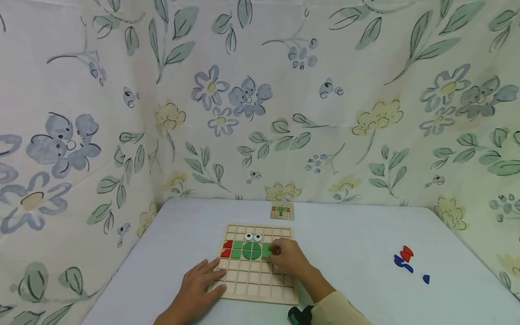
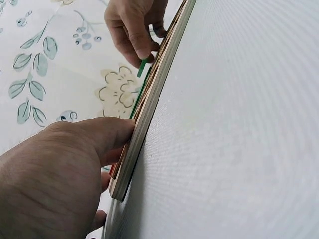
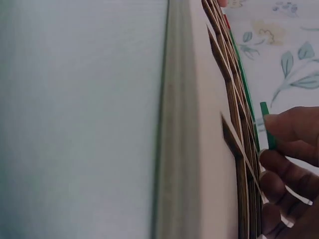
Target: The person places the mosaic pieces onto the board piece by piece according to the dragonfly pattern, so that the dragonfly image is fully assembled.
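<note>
A wooden grid board (image 1: 253, 276) lies on the white table. In its cells sit two round eye pieces (image 1: 257, 237), a green circle made of quarter pieces (image 1: 251, 251), green square tiles (image 1: 236, 249) and red rounded pieces (image 1: 225, 253) at the left side. My right hand (image 1: 289, 258) pinches a small green tile (image 3: 268, 127) between thumb and finger, tilted just over the board right of the green circle. My left hand (image 1: 196, 286) rests at the board's left edge, fingers extended over the grid and thumb along the rim.
Behind the board lies a small card (image 1: 282, 211) with a similar coloured grid picture. Loose red pieces (image 1: 407, 253) and blue pieces (image 1: 408, 268) are scattered far right, one blue piece (image 1: 426, 279) apart. Floral cloth (image 1: 284, 149) surrounds the table's back and sides.
</note>
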`<control>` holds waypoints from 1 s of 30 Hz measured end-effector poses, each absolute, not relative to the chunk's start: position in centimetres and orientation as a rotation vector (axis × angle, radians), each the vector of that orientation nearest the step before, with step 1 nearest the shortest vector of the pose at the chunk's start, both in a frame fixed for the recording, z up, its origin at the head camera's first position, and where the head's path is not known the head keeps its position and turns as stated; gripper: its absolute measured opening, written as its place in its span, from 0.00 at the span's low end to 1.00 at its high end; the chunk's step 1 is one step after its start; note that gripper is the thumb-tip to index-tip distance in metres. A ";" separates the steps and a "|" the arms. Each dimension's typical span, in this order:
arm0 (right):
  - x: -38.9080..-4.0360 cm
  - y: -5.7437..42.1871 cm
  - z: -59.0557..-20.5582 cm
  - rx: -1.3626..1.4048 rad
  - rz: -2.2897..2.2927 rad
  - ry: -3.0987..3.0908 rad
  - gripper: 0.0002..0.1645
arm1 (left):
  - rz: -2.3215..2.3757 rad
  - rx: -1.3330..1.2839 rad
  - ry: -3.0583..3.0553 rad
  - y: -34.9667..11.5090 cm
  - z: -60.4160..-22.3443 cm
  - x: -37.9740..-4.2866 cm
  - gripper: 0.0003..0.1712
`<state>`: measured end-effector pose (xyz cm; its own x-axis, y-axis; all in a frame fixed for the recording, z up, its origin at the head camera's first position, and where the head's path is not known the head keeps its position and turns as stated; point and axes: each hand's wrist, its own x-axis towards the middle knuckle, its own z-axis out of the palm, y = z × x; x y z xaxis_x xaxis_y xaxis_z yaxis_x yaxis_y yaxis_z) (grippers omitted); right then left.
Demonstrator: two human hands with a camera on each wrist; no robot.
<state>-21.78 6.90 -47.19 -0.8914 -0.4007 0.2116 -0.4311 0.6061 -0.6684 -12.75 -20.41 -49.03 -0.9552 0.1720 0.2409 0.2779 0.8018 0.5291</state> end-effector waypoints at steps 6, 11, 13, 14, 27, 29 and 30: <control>-21.7 6.5 -46.9 0.724 1.133 -2.803 0.08 | -0.867 -0.346 -2.814 -20.3 -48.6 -12.8 0.21; -21.7 6.2 -46.8 0.698 1.138 -2.832 0.09 | -0.855 -0.345 -2.808 -20.4 -48.6 -12.8 0.21; -21.7 6.3 -46.8 0.699 1.152 -2.835 0.09 | -0.861 -0.347 -2.802 -20.4 -48.6 -12.8 0.21; -21.7 6.4 -46.8 0.703 1.159 -2.830 0.09 | -0.863 -0.348 -2.799 -20.4 -48.7 -12.8 0.21; -19.9 10.8 -42.7 0.693 1.144 -2.589 0.12 | -0.868 -0.357 -2.794 -20.4 -48.9 -12.6 0.21; -19.3 11.9 -41.7 0.690 1.131 -2.567 0.13 | -0.875 -0.368 -2.787 -20.4 -48.9 -12.6 0.21; -18.9 12.5 -41.2 0.692 1.116 -2.556 0.13 | -0.879 -0.371 -2.786 -20.4 -49.0 -12.6 0.21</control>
